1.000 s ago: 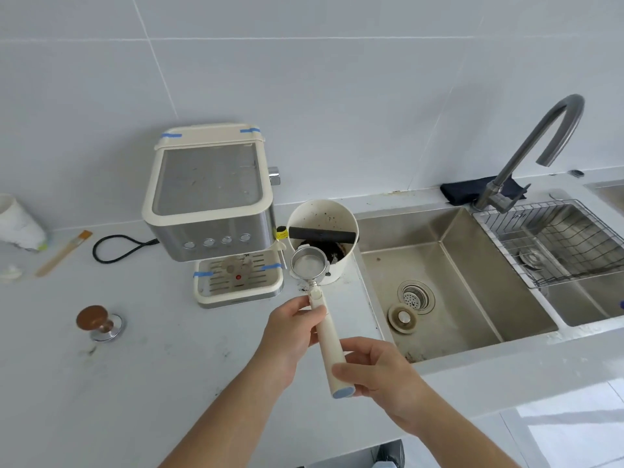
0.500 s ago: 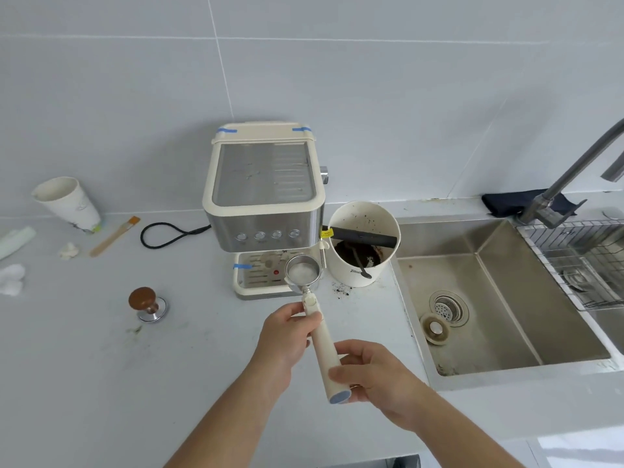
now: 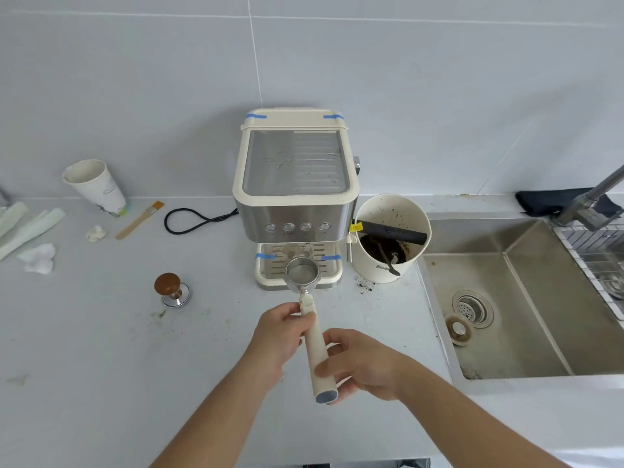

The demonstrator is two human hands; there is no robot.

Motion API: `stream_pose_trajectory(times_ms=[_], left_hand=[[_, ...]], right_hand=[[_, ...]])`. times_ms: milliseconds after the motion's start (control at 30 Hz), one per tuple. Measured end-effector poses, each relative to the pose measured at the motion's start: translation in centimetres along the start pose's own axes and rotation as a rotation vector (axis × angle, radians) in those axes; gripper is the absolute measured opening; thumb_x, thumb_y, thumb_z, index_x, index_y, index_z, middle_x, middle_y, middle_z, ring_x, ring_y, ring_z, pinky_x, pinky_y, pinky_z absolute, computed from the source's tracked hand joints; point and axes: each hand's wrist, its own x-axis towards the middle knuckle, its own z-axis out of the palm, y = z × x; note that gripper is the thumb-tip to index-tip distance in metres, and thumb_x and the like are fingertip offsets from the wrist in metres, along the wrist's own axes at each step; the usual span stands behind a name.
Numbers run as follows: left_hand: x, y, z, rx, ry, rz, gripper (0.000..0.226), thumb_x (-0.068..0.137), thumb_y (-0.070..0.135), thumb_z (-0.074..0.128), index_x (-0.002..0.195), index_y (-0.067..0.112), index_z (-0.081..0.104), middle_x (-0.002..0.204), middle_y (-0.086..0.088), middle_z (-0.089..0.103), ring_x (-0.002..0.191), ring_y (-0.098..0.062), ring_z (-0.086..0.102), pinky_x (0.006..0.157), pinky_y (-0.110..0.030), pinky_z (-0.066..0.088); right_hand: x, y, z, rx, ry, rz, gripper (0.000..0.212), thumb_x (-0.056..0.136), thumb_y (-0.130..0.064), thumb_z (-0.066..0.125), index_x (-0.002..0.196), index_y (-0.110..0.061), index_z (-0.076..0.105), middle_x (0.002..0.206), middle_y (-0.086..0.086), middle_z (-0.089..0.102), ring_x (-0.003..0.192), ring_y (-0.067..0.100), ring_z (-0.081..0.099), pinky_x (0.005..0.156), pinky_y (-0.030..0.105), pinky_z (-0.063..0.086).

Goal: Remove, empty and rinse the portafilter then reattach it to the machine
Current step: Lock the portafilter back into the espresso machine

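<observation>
The portafilter (image 3: pixel 303 273) has a steel basket that looks bare inside and a long cream handle. I hold it level in front of the cream and steel espresso machine (image 3: pixel 294 197), its basket just over the drip tray's front edge. My left hand (image 3: pixel 278 336) grips the handle's upper part near the basket. My right hand (image 3: pixel 363 363) holds the handle's lower end. The group head under the machine is hidden from this angle.
A cream knock box (image 3: pixel 391 238) with dark grounds stands right of the machine. The steel sink (image 3: pixel 526 315) with drain and loose stopper lies further right, faucet (image 3: pixel 594 201) above. A tamper (image 3: pixel 170 288), paper cup (image 3: pixel 96 187), brush and tissues sit left.
The portafilter and both hands have shifted left, from in front of the knock box to in front of the machine's drip tray. My view has turned left, pushing the sink toward the right edge.
</observation>
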Motion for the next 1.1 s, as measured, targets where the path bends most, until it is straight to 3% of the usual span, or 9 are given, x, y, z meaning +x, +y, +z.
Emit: stream_pose_trajectory(times_ms=[100, 300, 400, 500, 600, 733, 933, 1033, 1100], left_hand=[[0.4, -0.2, -0.4, 0.098, -0.001, 0.031, 0.014, 0.086, 0.024, 0.066, 0.099, 0.023, 0.070, 0.093, -0.001, 0.074, 0.089, -0.018, 0.068, 0.085, -0.038, 0.054], [0.5, 0.3, -2.7, 0.251, 0.040, 0.119, 0.025, 0.084, 0.035, 0.069, 0.109, 0.032, 0.065, 0.092, 0.013, 0.071, 0.090, -0.005, 0.065, 0.069, -0.020, 0.046], [-0.1, 1.7, -4.8, 0.340, 0.156, 0.294, 0.015, 0.083, 0.031, 0.071, 0.097, 0.035, 0.068, 0.087, 0.017, 0.070, 0.089, 0.000, 0.065, 0.077, -0.021, 0.049], [-0.9, 4.7, -6.6, 0.414, 0.229, 0.537, 0.013, 0.084, 0.031, 0.070, 0.087, 0.043, 0.066, 0.086, 0.022, 0.070, 0.086, 0.011, 0.061, 0.075, -0.008, 0.043], [-1.5, 8.8, -7.6, 0.468, 0.236, 0.678, 0.011, 0.083, 0.037, 0.067, 0.091, 0.044, 0.067, 0.085, 0.024, 0.070, 0.087, 0.009, 0.062, 0.073, -0.001, 0.040], [-1.7, 13.1, -8.0, 0.528, 0.194, 0.858, 0.014, 0.084, 0.032, 0.065, 0.097, 0.034, 0.071, 0.086, 0.020, 0.070, 0.084, 0.009, 0.062, 0.078, -0.005, 0.042], [0.9, 17.5, -7.4, 0.707, 0.209, 1.030, 0.017, 0.088, 0.026, 0.065, 0.103, 0.021, 0.073, 0.090, 0.020, 0.067, 0.085, 0.025, 0.052, 0.079, 0.003, 0.034], [2.8, 18.9, -6.7, 0.795, 0.168, 1.067, 0.024, 0.090, 0.031, 0.063, 0.110, 0.019, 0.071, 0.104, 0.013, 0.067, 0.093, 0.014, 0.053, 0.082, 0.003, 0.031], [3.9, 19.5, -6.3, 0.867, 0.098, 1.063, 0.030, 0.092, 0.037, 0.057, 0.115, 0.021, 0.068, 0.115, 0.010, 0.066, 0.107, 0.001, 0.055, 0.089, -0.006, 0.034]], right_hand=[[0.6, -0.1, 0.0, -0.007, -0.019, 0.003, 0.037, 0.072, -0.006, 0.074, 0.106, -0.006, 0.060, 0.089, 0.009, 0.067, 0.073, 0.025, 0.071, 0.069, 0.042, 0.061], [2.2, 0.0, 0.0, 0.042, -0.027, -0.004, 0.040, 0.066, -0.007, 0.077, 0.102, -0.005, 0.060, 0.083, 0.006, 0.069, 0.073, 0.027, 0.071, 0.064, 0.040, 0.060], [2.8, -0.2, -0.3, 0.063, -0.022, 0.001, 0.039, 0.066, -0.005, 0.077, 0.101, -0.004, 0.060, 0.079, 0.005, 0.072, 0.071, 0.027, 0.071, 0.063, 0.040, 0.060], [3.4, -0.5, -0.5, 0.054, -0.009, 0.005, 0.039, 0.068, -0.003, 0.076, 0.104, -0.004, 0.060, 0.089, 0.011, 0.070, 0.073, 0.027, 0.072, 0.064, 0.040, 0.060], [4.1, -0.9, -0.5, 0.048, 0.007, -0.001, 0.033, 0.073, -0.001, 0.075, 0.103, -0.004, 0.060, 0.098, 0.016, 0.066, 0.075, 0.028, 0.072, 0.065, 0.040, 0.060], [5.0, -1.7, -0.6, 0.080, 0.013, -0.014, 0.036, 0.075, -0.001, 0.074, 0.109, -0.005, 0.061, 0.101, 0.016, 0.066, 0.076, 0.028, 0.072, 0.067, 0.041, 0.061], [5.6, -2.8, -0.8, 0.116, -0.006, -0.040, 0.045, 0.076, -0.001, 0.073, 0.118, -0.010, 0.062, 0.100, 0.014, 0.070, 0.078, 0.027, 0.073, 0.064, 0.041, 0.060], [5.7, -3.1, -0.9, 0.134, -0.003, -0.058, 0.044, 0.075, -0.001, 0.073, 0.116, -0.011, 0.062, 0.099, 0.015, 0.069, 0.076, 0.027, 0.073, 0.063, 0.041, 0.061], [5.7, -3.3, -1.0, 0.143, -0.001, -0.068, 0.044, 0.073, -0.002, 0.073, 0.115, -0.012, 0.062, 0.099, 0.015, 0.069, 0.077, 0.027, 0.073, 0.063, 0.041, 0.061]])
